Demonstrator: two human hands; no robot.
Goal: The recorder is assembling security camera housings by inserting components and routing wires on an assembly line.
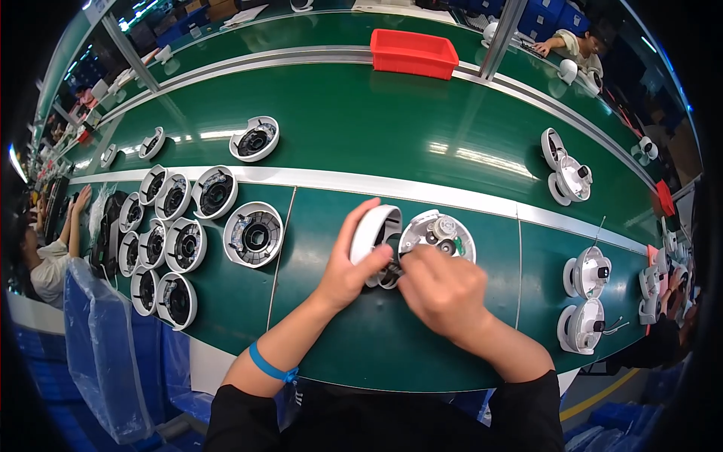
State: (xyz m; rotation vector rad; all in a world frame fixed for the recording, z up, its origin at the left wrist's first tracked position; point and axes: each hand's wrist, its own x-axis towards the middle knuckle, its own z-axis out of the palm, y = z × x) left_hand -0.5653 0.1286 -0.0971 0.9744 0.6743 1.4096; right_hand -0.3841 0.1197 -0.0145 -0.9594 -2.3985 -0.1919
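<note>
Resting between fingers (376, 260): white housing (374, 230)

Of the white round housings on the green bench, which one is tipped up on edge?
The white housing gripped in the left hand, standing on its rim beside the round base; the cluster at left lies flat.

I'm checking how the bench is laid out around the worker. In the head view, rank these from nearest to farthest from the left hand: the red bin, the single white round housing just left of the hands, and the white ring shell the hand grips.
1. White ring shell: gripped by the left hand.
2. Single white round housing: to its left on the green bench.
3. Red bin: far back, on the upper belt.
</note>
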